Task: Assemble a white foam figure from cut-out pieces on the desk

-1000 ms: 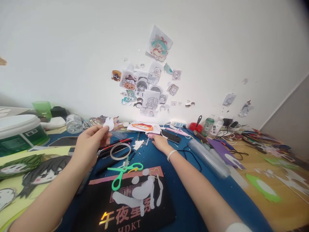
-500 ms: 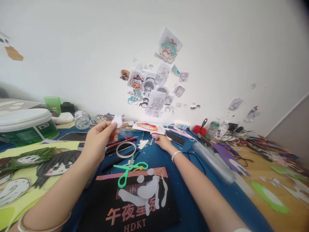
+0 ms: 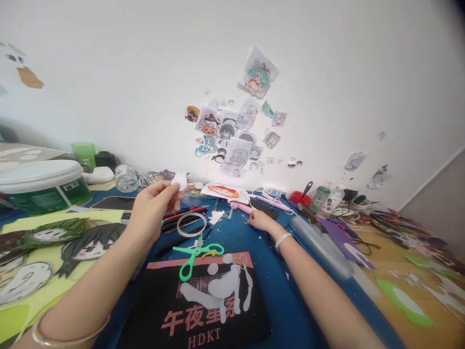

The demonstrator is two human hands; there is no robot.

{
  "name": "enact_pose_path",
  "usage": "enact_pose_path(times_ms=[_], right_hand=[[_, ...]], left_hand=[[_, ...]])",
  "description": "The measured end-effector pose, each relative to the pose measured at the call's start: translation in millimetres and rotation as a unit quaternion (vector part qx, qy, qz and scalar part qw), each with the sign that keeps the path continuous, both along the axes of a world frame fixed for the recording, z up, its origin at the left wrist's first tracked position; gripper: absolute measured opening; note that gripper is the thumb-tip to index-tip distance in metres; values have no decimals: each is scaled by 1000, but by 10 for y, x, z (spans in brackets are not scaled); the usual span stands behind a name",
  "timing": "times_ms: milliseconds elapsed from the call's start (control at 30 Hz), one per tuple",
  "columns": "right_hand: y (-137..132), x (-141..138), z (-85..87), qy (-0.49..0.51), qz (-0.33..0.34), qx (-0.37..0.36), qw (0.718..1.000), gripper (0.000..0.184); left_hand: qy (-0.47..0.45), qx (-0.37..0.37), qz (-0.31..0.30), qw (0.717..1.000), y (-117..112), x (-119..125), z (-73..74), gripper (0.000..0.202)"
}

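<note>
Well, left hand [image 3: 152,206]: grip pinching a white rabbit-eared cutout [image 3: 179,181].
Right hand [image 3: 264,222]: apparently at a pink tool's [image 3: 241,207] right end; whether gripping, cannot tell.

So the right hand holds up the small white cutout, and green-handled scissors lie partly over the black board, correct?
Wrong side: the head view shows the left hand holding up the small white cutout. The green-handled scissors do lie partly over the black board.
</note>
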State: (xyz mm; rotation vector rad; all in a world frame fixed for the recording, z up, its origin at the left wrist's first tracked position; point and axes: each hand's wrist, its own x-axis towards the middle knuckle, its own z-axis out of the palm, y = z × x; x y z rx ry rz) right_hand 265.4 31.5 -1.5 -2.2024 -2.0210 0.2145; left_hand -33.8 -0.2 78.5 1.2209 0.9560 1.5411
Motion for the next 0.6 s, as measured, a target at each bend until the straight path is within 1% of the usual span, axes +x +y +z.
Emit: enact_pose_path(times_ms=[133, 300, 400, 600], right_hand=[[-110, 4, -46, -31, -33, 45, 998, 20], [-232, -87, -159, -40, -6, 78, 996, 19], [-277, -109, -210, -36, -13, 98, 994, 19], [-233, -117, -248, -24, -51, 84, 995, 11]], left_hand=[[8, 2, -4, 1000, -3, -5, -4, 17], [10, 9, 6, 1000, 0, -4, -6, 18], [9, 12, 4, 1000, 10, -1, -13, 16], [7, 9, 5, 1000, -1, 8, -5, 17]])
